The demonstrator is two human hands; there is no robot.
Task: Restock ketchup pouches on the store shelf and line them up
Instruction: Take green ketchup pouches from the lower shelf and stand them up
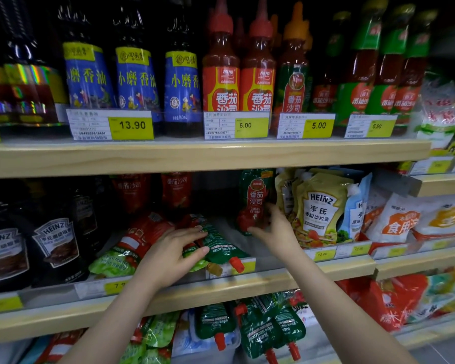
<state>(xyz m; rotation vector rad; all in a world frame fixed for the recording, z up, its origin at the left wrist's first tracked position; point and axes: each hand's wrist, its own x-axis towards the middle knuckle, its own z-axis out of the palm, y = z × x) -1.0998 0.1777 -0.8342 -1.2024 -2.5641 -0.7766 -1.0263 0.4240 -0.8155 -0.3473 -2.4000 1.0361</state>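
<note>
On the middle shelf (273, 281) several green and red ketchup pouches lie flat in a loose pile. My left hand (168, 254) rests on top of one lying green pouch (221, 248), fingers curled over it; its red cap points at the shelf's front edge. One green ketchup pouch (255, 198) stands upright further back. My right hand (276, 229) touches its lower part, thumb and fingers around its base. Two red ketchup pouches (176, 190) stand at the back of the shelf.
Heinz salad dressing pouches (321, 206) stand right beside the upright pouch. Dark Heinz bottles (55, 248) fill the shelf's left part. Bottles of ketchup and sesame oil line the upper shelf (208, 153). More green pouches (268, 329) sit in a bin below.
</note>
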